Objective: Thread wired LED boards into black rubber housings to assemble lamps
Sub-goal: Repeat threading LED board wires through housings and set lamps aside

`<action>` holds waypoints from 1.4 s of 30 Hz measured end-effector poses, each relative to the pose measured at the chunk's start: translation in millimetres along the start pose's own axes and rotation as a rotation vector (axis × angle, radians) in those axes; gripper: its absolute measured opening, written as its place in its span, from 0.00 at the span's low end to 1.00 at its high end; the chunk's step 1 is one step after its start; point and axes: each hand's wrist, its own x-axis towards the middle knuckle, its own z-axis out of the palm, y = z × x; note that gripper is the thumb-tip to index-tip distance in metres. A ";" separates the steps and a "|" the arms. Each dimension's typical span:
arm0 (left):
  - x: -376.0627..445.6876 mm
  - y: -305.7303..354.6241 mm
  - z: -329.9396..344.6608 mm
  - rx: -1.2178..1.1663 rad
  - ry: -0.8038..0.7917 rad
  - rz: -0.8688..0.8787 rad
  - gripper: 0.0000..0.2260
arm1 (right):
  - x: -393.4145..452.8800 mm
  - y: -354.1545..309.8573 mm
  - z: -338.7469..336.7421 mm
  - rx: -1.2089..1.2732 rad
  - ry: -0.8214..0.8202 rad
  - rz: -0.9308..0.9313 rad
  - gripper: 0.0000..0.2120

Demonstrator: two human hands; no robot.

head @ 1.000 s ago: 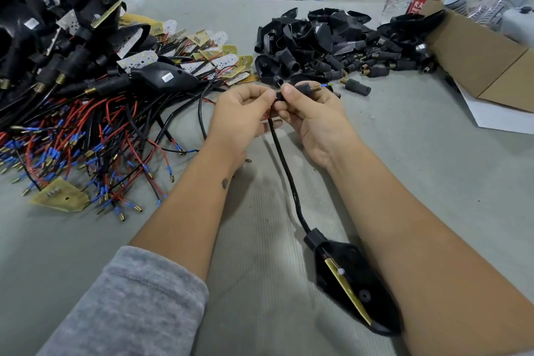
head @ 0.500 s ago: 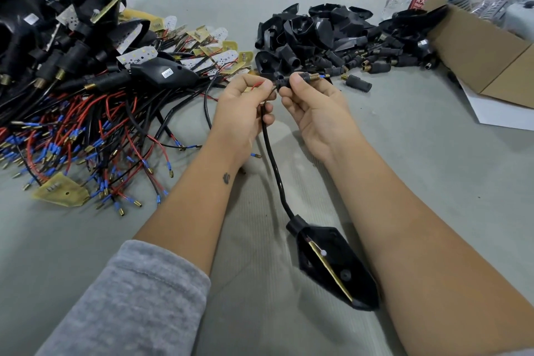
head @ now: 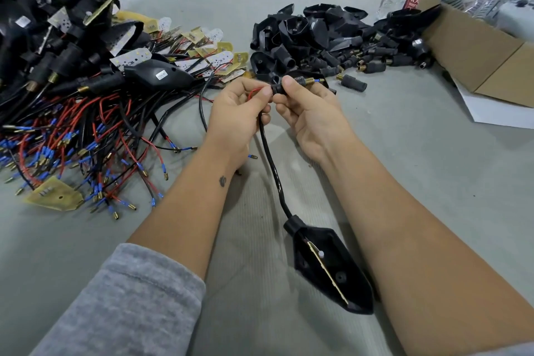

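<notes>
Left hand [head: 235,113] pinching red wire [head: 254,91], right hand [head: 310,113] pinching ribbed black rubber sleeve [head: 291,84]

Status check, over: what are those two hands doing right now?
Left hand pinches red wire; right hand holds black stem piece. Cable runs down to housing lying on table. Nothing blocking, over.

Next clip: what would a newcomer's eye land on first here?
Mid-table, the left hand and right hand pinch a small black rubber stem with a brass threaded tip, fine wires feeding through it. A black cable trails down to a black pointed lamp housing lying near the person. On the left sprawls a tangle of red and black wires with blue-sleeved ends.
</notes>
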 end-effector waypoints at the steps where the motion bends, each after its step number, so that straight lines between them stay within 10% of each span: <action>1: 0.3 0.8 -0.1 -0.022 0.021 -0.006 0.08 | -0.5 -0.3 0.2 -0.016 -0.020 0.002 0.04; 42: 3.4 -8.2 3.1 0.156 -0.001 0.015 0.08 | 5.4 -0.3 -4.3 -0.185 0.059 -0.071 0.07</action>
